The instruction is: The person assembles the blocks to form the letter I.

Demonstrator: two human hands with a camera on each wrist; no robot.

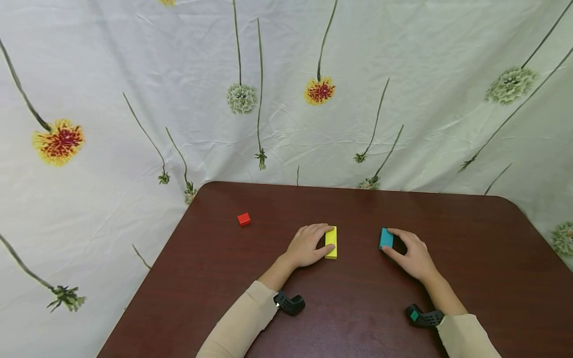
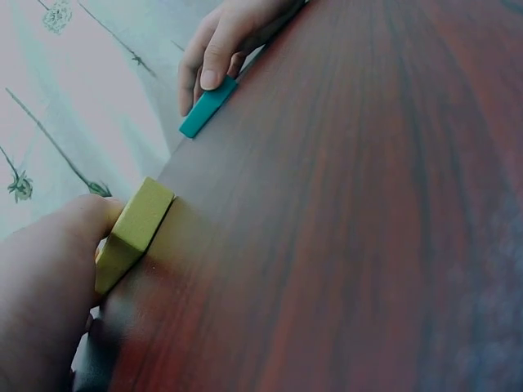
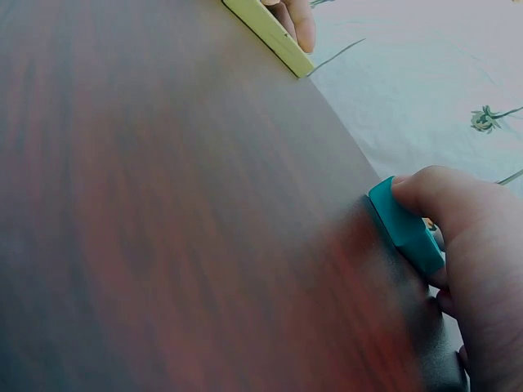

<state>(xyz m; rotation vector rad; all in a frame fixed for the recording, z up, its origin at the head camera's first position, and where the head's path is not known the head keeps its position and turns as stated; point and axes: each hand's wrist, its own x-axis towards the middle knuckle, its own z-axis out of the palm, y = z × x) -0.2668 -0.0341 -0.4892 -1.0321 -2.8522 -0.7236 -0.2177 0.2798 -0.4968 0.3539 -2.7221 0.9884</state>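
Now the left hand (image 1: 306, 246) pinches a yellow block (image 1: 331, 242) on the table (image 1: 358, 308); the right hand's (image 1: 414, 256) grip holds a teal block (image 1: 386, 238), a red cube (image 1: 243, 219) well apart

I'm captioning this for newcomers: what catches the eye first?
Two hands on the dark red table: the left hand grips a yellow block, the right hand a teal block. A small red cube sits apart, far left.

No legible text or markings.
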